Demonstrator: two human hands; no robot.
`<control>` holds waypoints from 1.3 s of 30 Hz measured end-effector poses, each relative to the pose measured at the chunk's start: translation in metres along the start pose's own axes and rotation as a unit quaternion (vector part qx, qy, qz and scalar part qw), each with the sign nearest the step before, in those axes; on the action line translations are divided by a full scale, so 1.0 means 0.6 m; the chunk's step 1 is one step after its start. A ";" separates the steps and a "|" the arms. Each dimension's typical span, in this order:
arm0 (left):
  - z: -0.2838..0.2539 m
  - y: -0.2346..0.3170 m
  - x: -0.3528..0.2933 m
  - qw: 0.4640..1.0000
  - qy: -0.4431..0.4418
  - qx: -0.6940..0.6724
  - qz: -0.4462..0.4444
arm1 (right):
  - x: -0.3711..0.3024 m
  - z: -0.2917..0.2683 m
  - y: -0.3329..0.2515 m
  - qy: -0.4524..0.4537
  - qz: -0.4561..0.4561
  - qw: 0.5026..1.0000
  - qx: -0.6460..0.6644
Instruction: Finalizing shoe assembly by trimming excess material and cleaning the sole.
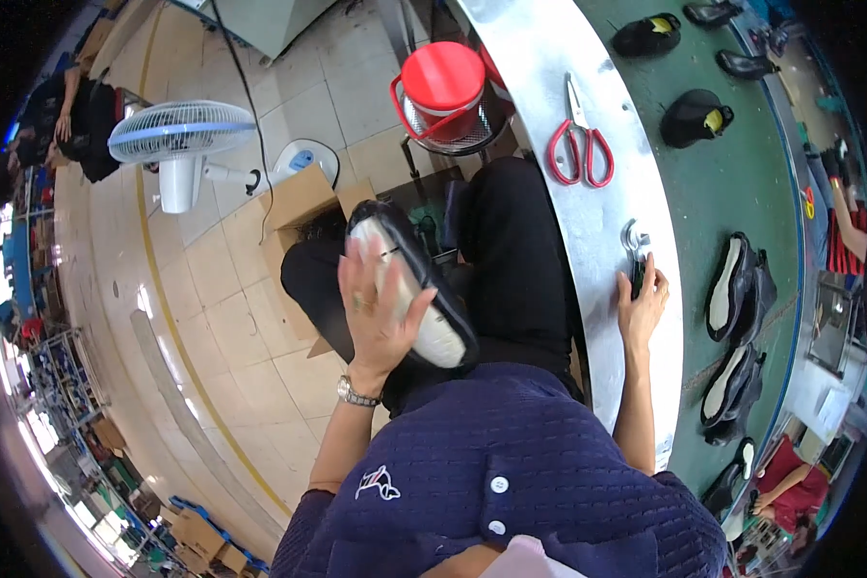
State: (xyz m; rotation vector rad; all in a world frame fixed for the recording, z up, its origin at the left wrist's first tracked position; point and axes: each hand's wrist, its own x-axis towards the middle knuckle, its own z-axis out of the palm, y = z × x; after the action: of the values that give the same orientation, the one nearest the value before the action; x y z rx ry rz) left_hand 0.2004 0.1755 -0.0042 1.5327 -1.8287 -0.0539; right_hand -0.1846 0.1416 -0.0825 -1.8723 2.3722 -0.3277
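A black shoe (417, 260) lies tilted across my lap, its pale sole turned up toward me. My left hand (380, 313) is laid on that sole with its fingers spread and a little blurred. On the metal bench at my right, my right hand (643, 306) has its thumb and fingers around the dark handles of pincers (633, 235), whose rounded silver head points away from me. The handles are partly hidden by the fingers. Farther up the bench are scissors (580, 140) with red handles, blades pointing away.
The narrow metal bench (597, 361) borders a green conveyor belt (689, 207) carrying several black shoes. A red lidded bucket (443, 87) sits on a stool ahead. An open cardboard box (303, 207) and a fan (181, 135) stand ahead to the left. Other people are at both sides.
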 end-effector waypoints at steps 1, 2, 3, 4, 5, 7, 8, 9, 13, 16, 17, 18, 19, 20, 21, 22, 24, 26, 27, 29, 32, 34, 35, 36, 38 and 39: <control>-0.001 -0.004 0.006 0.995 0.019 -0.038 -0.091 | -0.009 0.003 0.006 0.002 0.004 1.000 -0.003; -0.001 -0.008 0.013 0.980 0.038 -0.077 -0.178 | -0.011 0.009 0.015 0.006 0.011 1.000 -0.006; -0.009 -0.013 0.018 0.970 0.039 -0.049 -0.235 | -0.011 0.019 0.027 0.007 0.007 1.000 -0.009; -0.009 -0.024 0.019 0.943 0.087 -0.165 -0.274 | -0.008 0.024 0.033 0.013 -0.002 1.000 0.003; -0.016 -0.035 0.018 0.963 0.027 -0.112 -0.243 | -0.004 0.026 0.041 0.018 -0.011 1.000 0.016; -0.020 -0.031 0.021 0.984 -0.017 -0.016 -0.178 | 0.009 0.006 0.050 -0.080 0.088 0.970 0.213; -0.018 -0.018 0.026 0.989 -0.016 0.011 -0.148 | 0.019 -0.022 0.027 -0.176 0.191 0.880 0.397; -0.009 -0.013 0.021 0.990 0.000 0.029 -0.141 | 0.013 -0.037 -0.008 -0.128 0.236 0.843 0.466; 0.019 -0.004 0.017 0.988 0.075 0.031 -0.133 | -0.005 -0.099 -0.121 -0.232 0.194 0.781 0.546; 0.005 -0.002 0.017 0.984 0.116 -0.005 -0.137 | -0.024 -0.118 -0.189 -0.329 0.068 0.791 0.511; -0.004 0.001 0.012 0.979 0.118 -0.040 -0.164 | -0.032 -0.127 -0.211 -0.363 0.083 0.767 0.523; -0.015 0.004 0.006 0.972 0.120 -0.074 -0.190 | -0.041 -0.131 -0.230 -0.396 0.098 0.741 0.534; -0.034 0.014 0.012 0.975 0.140 -0.060 -0.161 | -0.052 -0.129 -0.239 -0.414 0.083 0.712 0.560; -0.048 0.028 0.019 0.971 0.151 -0.084 -0.166 | -0.061 -0.142 -0.255 -0.426 0.098 0.701 0.563; -0.066 0.040 0.029 0.965 0.174 -0.095 -0.174 | -0.072 -0.133 -0.256 -0.423 0.083 0.695 0.575; -0.107 0.044 0.047 0.981 0.163 -0.008 -0.106 | -0.073 -0.124 -0.253 -0.416 0.065 0.691 0.587; -0.157 0.037 0.056 0.922 0.358 -0.066 -0.130 | -0.073 -0.116 -0.252 -0.407 0.053 0.698 0.587; -0.201 -0.009 0.066 0.900 0.406 0.020 -0.156 | -0.069 -0.108 -0.252 -0.364 0.062 0.700 0.612; -0.206 -0.046 0.054 0.923 0.332 0.052 -0.188 | -0.059 -0.106 -0.250 -0.350 0.055 0.716 0.602; -0.200 -0.124 0.028 0.948 0.155 0.087 -0.264 | -0.028 -0.099 -0.250 -0.310 0.040 0.745 0.590; -0.156 -0.261 -0.083 0.899 -0.106 0.358 -0.229 | 0.017 -0.106 -0.268 -0.272 0.008 0.757 0.594; -0.102 -0.207 -0.006 0.937 -0.048 0.172 -0.299 | 0.038 -0.110 -0.264 -0.250 0.023 0.766 0.592; -0.082 -0.157 0.048 0.961 -0.048 0.118 -0.244 | 0.044 -0.111 -0.262 -0.253 0.015 0.765 0.593; -0.061 -0.105 0.100 0.978 -0.047 0.064 -0.191 | 0.048 -0.116 -0.258 -0.257 0.006 0.763 0.593; -0.012 -0.046 0.168 0.990 -0.124 -0.054 -0.042 | 0.048 -0.132 -0.254 -0.265 0.013 0.763 0.589; 0.018 -0.031 0.188 0.986 -0.150 -0.067 -0.005 | 0.047 -0.139 -0.259 -0.286 0.013 0.765 0.577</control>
State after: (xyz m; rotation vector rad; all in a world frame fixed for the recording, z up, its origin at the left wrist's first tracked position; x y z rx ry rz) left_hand 0.2082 0.0678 0.0354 1.5018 -2.0030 -0.4249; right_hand -0.0619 0.0890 0.0359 -1.0621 1.2135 -0.8186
